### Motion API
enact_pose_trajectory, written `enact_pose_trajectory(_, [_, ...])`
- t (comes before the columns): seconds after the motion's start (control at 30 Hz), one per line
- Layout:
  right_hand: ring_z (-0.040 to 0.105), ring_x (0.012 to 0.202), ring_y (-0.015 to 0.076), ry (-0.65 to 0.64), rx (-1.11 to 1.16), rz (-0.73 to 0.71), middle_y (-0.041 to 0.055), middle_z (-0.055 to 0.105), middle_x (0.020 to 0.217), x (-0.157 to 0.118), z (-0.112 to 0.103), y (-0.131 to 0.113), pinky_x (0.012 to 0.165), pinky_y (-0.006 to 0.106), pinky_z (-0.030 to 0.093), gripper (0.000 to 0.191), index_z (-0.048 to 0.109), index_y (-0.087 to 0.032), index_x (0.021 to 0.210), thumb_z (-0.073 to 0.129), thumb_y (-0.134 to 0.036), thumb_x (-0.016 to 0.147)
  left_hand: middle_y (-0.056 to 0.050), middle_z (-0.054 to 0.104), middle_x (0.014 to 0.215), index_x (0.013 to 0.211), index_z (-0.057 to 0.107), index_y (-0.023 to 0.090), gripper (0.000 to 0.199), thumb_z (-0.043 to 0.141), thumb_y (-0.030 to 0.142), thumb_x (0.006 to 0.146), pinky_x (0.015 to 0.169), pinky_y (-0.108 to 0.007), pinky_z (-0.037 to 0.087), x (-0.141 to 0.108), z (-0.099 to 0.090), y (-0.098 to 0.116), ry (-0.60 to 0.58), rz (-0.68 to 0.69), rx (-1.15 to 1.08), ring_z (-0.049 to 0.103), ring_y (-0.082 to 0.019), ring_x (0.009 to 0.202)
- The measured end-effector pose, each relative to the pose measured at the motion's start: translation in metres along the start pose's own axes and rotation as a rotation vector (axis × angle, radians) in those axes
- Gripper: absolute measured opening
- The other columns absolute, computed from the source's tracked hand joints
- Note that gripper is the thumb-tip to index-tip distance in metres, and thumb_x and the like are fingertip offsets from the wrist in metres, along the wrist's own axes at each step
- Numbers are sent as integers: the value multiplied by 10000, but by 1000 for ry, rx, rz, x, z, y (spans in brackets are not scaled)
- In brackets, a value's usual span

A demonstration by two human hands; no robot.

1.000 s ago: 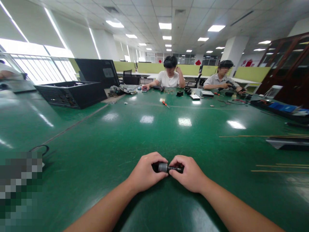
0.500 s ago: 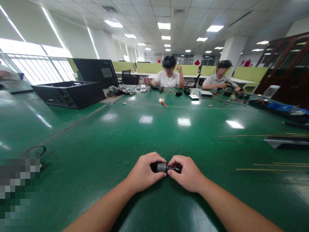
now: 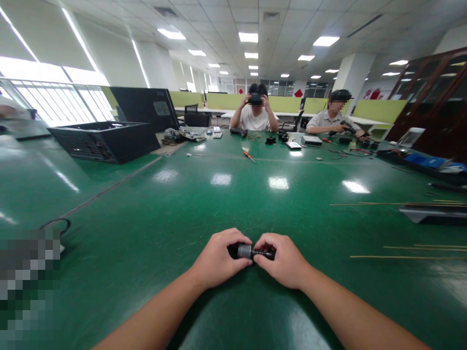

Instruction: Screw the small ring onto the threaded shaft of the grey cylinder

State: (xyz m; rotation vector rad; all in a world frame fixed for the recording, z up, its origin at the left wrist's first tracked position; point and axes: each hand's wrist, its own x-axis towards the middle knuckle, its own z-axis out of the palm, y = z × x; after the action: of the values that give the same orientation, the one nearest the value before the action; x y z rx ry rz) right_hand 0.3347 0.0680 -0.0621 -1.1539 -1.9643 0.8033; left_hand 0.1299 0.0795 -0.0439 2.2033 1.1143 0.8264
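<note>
My left hand [image 3: 221, 258] is curled round the thick grey cylindrical end of a small metal part [image 3: 244, 251], low in the middle of the view. From the other side, my right hand [image 3: 283, 260] pinches the thin dark shaft [image 3: 263, 253] that extends from this cylinder. The part lies level between the hands, just above or on the green table [image 3: 204, 214]; I cannot tell whether it touches. Fingers of both hands nearly meet around the joint of cylinder and shaft.
An orange screwdriver [image 3: 248, 156] lies farther off. A black computer case [image 3: 109, 141] stands at the back left. Thin yellow sticks [image 3: 404, 257] and a grey-black piece [image 3: 434, 214] lie at the right. Two people sit across the table.
My hands and the part are almost unmoved. Across the table, the person in the middle has raised both hands to the headset.
</note>
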Motion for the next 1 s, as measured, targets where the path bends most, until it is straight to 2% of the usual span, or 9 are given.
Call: enact_pose_trajectory(1.0, [621, 713, 150, -6, 7, -1, -9, 688, 775, 1, 0, -1, 663, 248, 435, 83, 679, -203, 815, 673, -144, 757, -7, 682, 878, 912, 721, 216, 250, 759, 105, 691, 767, -272, 459, 1, -1, 1, -6, 2, 5, 624, -160, 835])
